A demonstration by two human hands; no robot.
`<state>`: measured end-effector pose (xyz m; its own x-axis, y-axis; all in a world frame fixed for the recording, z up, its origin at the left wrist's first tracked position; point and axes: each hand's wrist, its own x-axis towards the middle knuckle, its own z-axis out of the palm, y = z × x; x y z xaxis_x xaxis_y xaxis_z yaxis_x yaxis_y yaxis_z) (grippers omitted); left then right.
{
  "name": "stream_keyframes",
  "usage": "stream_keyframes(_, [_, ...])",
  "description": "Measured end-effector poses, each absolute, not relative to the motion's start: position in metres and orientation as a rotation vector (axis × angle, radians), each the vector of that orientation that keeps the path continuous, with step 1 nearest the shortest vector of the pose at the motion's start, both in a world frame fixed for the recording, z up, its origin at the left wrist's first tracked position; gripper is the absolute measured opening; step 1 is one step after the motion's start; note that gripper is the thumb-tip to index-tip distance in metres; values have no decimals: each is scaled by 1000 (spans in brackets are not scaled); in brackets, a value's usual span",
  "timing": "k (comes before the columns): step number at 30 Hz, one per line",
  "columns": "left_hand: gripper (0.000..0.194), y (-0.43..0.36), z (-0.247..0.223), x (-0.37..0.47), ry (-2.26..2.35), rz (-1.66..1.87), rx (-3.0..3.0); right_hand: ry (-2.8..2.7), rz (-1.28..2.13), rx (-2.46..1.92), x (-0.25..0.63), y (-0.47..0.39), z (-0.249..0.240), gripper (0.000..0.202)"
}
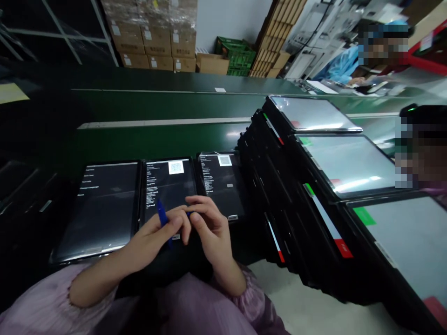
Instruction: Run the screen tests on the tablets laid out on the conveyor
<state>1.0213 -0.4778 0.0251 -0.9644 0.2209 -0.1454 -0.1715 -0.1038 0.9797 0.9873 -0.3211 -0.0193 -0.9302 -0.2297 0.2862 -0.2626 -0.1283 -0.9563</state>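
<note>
My left hand (pixel 164 230) holds a blue pen (pixel 161 213) that points up between thumb and fingers. Beside it, my right hand (pixel 211 228) has its thumb and fingers drawn together near my left fingertips; a small dark blue bit shows there, too small to name. Both hands hover over the near edges of the tablets. Three black tablets lie in a row: the left tablet (pixel 104 209) shows a short text list, while the middle tablet (pixel 174 186) and the right tablet (pixel 226 181) show text with a white QR code.
Tall stacks of black tablets (pixel 349 158) with pale screens and green and red labels stand at the right. Behind runs a green bench (pixel 167 104). Cartons (pixel 157 37) and green crates (pixel 239 53) are at the back. Two people are partly visible at the right.
</note>
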Motion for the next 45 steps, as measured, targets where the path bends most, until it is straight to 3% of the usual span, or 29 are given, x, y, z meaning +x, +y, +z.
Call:
stream_keyframes(3, [49, -482, 18, 1019, 1571, 2385, -264, -2031, 1951, 720, 990, -325, -24, 34])
stream_keyframes(6, [44, -486, 13, 1017, 1684, 2357, -468, -1996, 1432, 1184, 989, -326, -27, 50])
stream_keyframes(10, [44, -486, 11, 1018, 1834, 2309, -472, -2038, 995, 1439, 980, -327, -26, 39])
stream_keyframes(14, [51, -481, 8, 1024, 1899, 2135, -424, -1857, 1063, 1460, 969, -333, -29, 19])
stream_keyframes(18, [57, -479, 5, 1033, 1963, 2025, -330, -1785, 1360, 1312, 964, -327, -38, 21])
stream_keyframes(21, [49, -477, -5, 1043, 1959, 1880, -51, -1789, 1737, 813, 950, -300, -37, 9])
stream_keyframes(24, [40, -469, -32, 1056, 1839, 1680, 267, -1926, 1930, 304, 919, -263, -35, 31])
stream_keyframes(26, [39, -462, -58, 1065, 1763, 1604, 367, -2043, 2007, 107, 896, -242, -37, 29])
stream_keyframes(32, [43, -456, -116, 1071, 1630, 1570, 127, -2330, 1990, -124, 865, -228, -58, 34])
stream_keyframes(45, [60, -453, -130, 1060, 1345, 1627, -107, -2378, 1862, -274, 872, -244, -57, 33])
